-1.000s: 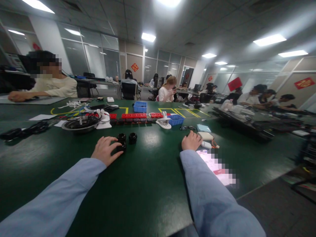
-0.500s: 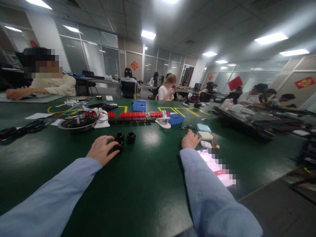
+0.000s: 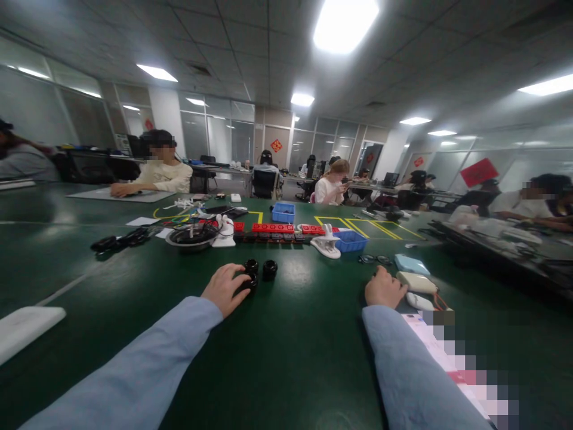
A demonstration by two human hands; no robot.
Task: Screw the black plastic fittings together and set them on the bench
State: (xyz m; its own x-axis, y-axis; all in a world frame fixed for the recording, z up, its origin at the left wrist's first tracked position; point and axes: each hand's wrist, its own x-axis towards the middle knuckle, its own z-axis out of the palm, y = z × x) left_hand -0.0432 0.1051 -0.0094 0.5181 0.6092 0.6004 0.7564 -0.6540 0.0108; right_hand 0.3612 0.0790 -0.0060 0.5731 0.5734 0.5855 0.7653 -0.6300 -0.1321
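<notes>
My left hand (image 3: 226, 289) has its thumb and fingers curved round the nearest of three small black round pieces (image 3: 252, 282), which sits on the green table. Right behind that piece stands a second black round piece (image 3: 251, 266), and a third black round piece (image 3: 270, 270) is a little to the right, apart from my fingers. Over on the right, my right hand (image 3: 384, 289) rests on the table with curled fingers, beside a cream rounded box (image 3: 416, 282) and a white mouse-shaped item (image 3: 419, 301). Nothing shows in its grip.
Farther back lie a dark round dish (image 3: 190, 237) with cables, a row of red blocks (image 3: 273, 229), a white clip (image 3: 326, 243) and blue bins (image 3: 350, 240). Glasses (image 3: 374, 259) and a light-blue case (image 3: 412, 264) lie beyond my right hand. People sit around.
The camera view has swung left and tilted up, so everything appears farther right and lower. Both hands stay at the same spots on the table, my left fingers still around the black piece.
</notes>
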